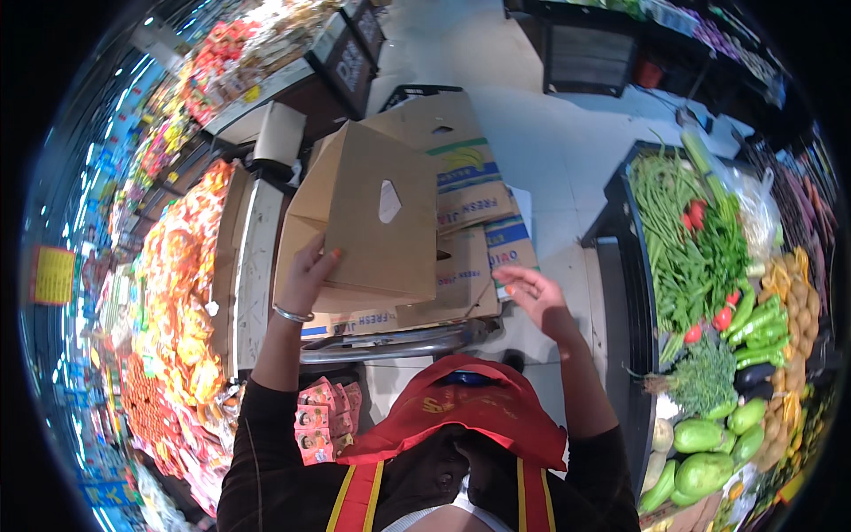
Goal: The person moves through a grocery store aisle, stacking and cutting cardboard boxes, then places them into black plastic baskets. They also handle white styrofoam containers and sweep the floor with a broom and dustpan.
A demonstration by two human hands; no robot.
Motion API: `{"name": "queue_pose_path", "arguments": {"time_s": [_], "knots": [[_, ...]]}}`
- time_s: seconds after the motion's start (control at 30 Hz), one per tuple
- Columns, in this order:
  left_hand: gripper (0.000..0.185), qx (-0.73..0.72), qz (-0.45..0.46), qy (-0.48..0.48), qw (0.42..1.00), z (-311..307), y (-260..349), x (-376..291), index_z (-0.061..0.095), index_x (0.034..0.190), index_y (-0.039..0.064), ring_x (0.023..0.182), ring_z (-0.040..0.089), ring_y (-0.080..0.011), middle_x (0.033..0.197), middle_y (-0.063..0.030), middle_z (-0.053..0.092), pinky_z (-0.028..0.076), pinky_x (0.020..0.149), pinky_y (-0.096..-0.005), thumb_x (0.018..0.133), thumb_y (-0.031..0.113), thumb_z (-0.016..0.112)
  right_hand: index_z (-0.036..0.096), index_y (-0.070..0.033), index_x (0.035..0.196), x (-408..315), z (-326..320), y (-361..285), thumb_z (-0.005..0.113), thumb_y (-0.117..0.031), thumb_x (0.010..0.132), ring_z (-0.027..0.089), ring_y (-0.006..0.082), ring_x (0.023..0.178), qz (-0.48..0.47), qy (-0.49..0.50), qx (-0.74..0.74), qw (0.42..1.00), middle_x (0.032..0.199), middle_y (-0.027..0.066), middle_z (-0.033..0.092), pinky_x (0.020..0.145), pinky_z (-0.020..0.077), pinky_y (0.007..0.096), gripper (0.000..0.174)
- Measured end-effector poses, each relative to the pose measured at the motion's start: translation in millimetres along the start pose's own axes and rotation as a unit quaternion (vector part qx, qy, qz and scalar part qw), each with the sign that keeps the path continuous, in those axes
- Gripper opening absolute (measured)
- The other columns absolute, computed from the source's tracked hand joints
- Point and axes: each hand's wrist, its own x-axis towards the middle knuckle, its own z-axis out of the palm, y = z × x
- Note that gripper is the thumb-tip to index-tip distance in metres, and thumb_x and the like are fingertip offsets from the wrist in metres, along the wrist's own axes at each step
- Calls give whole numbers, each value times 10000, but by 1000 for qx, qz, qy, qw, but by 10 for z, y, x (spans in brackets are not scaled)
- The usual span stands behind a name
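Note:
My left hand grips the near left edge of a plain brown cardboard box, thumb on its outer face. The box is tilted, its hollow inside showing on the left and a hand hole cut through its upper face. It rests over flattened printed cardboard cartons, which hide part of a cart with a metal push handle. My right hand is in the air right of the cartons, fingers apart and holding nothing. A silver bracelet circles my left wrist.
A vegetable stand with green beans, peppers and gourds borders the right. Packaged snacks fill a display on the left, its pale ledge close to the cart. Pink packets lie low beside my red apron. Tiled floor stretches ahead.

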Motion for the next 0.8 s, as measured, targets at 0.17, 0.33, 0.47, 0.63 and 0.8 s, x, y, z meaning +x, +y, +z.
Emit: {"name": "queue_pose_path", "arguments": {"time_s": [0.17,0.33,0.47,0.63,0.8], "knots": [[320,-84,39,90,992,-814,326,-221,521,1144,-35,830,575,-59,965,-39,619,445,731,-192,882,149,515,469,-12,1232,710,437,-440,561,-63,851,501,135,1101,-84,-45,-9,995,1224,74,520,929,398,262,395],[298,-127,31,226,965,-1597,412,-366,559,1086,-43,787,594,-79,901,-38,638,462,701,-202,891,177,519,477,-34,1231,1405,1102,-954,596,-93,817,490,193,1118,-217,-42,-105,970,1230,95,515,951,382,315,435],[255,-163,66,211,962,-2177,432,-427,599,984,-26,711,597,-87,837,-45,645,472,639,-214,883,198,530,479,-38,1222,1847,1543,-1429,617,-136,809,464,237,1148,-338,-79,-148,926,1237,114,500,963,366,337,446],[228,-248,95,211,941,-2515,-85,-228,616,929,8,697,599,-94,832,-48,647,472,622,-224,851,214,559,518,-34,1159,2039,1935,-1624,616,-151,813,431,284,1161,-461,14,-260,848,1193,149,507,959,356,355,378],[201,-259,-59,256,929,-2351,-1146,226,631,824,40,663,581,-99,765,-29,634,457,595,-235,856,227,563,566,-28,936,1316,1971,-918,555,-99,844,569,179,766,-242,63,-121,961,861,100,592,683,448,264,117]]}}
